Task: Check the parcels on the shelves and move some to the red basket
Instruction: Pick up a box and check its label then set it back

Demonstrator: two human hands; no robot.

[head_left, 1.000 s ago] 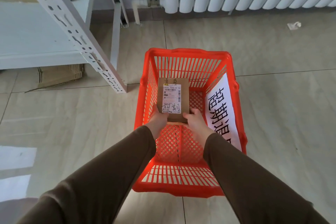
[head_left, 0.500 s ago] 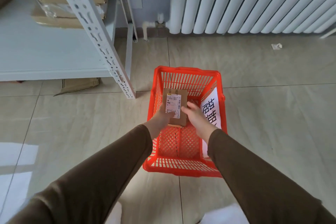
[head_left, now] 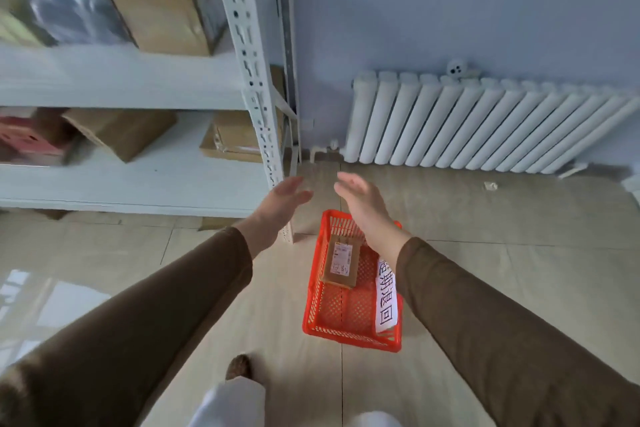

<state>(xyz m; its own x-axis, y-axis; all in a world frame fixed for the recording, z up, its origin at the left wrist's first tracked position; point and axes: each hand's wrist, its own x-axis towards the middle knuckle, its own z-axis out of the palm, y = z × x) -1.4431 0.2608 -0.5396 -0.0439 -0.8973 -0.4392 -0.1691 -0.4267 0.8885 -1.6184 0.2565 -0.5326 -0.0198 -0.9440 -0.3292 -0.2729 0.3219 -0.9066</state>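
The red basket [head_left: 313,302] stands on the floor below my hands, with a white paper sign [head_left: 386,295] on its right wall. A small brown parcel [head_left: 341,262] with a white label lies inside it, leaning against the far end. My left hand [head_left: 282,199] and my right hand [head_left: 362,201] are raised above the basket, both empty with fingers straight. On the white shelves [head_left: 131,80] at the left sit a large brown box [head_left: 162,10], a tilted brown box [head_left: 119,132] and a flat taped parcel [head_left: 235,142].
The shelf's perforated white upright [head_left: 256,80] stands just beyond my left hand. A white radiator [head_left: 485,125] lines the wall at the right. Dark plastic-wrapped parcels [head_left: 69,7] and a red box [head_left: 24,142] lie blurred at the shelves' left. My shoe [head_left: 239,366] is below.
Both hands let go of the small parcel, which now lies in the basket, and rose above it. The view lifted, bringing the shelves into sight.
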